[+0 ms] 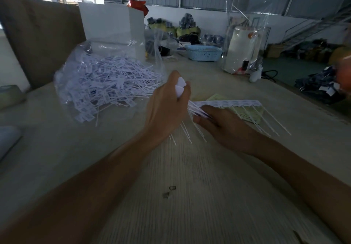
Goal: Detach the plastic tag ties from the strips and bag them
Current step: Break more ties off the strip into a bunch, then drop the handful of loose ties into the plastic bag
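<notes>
Clearly the left hand (167, 103) grips a bundle of detached white plastic tag ties (180, 89), while the right hand (218, 119) pinches the white perforated strip (231, 103). Twist each tie off close to the strip (tails tangle easily), then feed the bundle heads-first into the clear plastic bag (106, 84) on the pale wooden table (209, 186).

Left hand (167, 103) raised, fingers curled tight; right hand (221, 120) lower, fingers curled, gripping.

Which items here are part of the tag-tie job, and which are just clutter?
In the job:
- left hand, its grip on a bunch of detached ties
- right hand, holding the strip with ties still attached
- clear bag of loose ties

Lying about:
- blue basket
- white box
- wrapped white canister
- yellow-green mesh piece under the strip
</notes>
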`<state>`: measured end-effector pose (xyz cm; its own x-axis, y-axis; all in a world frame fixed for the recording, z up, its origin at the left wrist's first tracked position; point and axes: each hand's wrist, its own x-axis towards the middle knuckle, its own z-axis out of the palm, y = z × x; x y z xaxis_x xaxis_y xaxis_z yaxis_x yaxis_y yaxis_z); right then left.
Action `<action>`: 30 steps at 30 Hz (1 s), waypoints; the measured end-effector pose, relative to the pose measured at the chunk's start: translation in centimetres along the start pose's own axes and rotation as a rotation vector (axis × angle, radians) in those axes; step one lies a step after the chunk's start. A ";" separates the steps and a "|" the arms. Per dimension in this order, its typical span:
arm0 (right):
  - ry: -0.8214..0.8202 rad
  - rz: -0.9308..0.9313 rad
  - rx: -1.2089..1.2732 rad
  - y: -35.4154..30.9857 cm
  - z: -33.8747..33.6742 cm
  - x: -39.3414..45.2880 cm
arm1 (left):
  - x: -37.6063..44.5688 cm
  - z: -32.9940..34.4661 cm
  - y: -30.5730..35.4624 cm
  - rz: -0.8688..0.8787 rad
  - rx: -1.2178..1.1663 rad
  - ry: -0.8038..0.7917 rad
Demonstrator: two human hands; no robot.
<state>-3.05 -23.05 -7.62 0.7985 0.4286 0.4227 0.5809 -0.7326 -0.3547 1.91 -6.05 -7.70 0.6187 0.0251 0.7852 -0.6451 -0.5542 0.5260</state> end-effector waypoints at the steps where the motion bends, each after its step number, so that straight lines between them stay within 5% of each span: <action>1: 0.007 -0.008 -0.017 0.3 -0.2 0.1 | 0.2 -0.1 -0.3 -0.043 0.001 0.012; 6: 0.009 0.022 -0.144 0.8 -0.6 -0.2 | 0.8 -0.3 -1.5 -0.240 0.005 -0.017; 11: 0.073 0.123 -0.255 3.2 -1.5 0.3 | 0.8 -1.2 -2.4 -0.259 -0.256 -0.381; 15: 0.378 0.277 -0.046 4.8 -3.8 0.7 | 1.6 -2.2 -5.4 -0.229 0.001 -0.327; 19: 0.230 0.204 -0.182 4.7 -3.3 0.3 | 1.5 -1.8 -7.7 -0.259 0.035 -0.215; 23: 0.335 0.176 -0.172 5.1 -3.4 0.9 | 1.5 -1.5 -8.1 -0.267 0.008 -0.195; 30: 0.254 0.114 -0.243 5.3 -1.9 3.4 | 1.2 -3.0 -9.1 -0.061 0.513 -0.364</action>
<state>2.41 -26.46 -6.44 0.7733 0.2143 0.5967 0.4120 -0.8852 -0.2160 7.22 1.56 -10.56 0.8190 -0.1652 0.5496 -0.3623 -0.8915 0.2719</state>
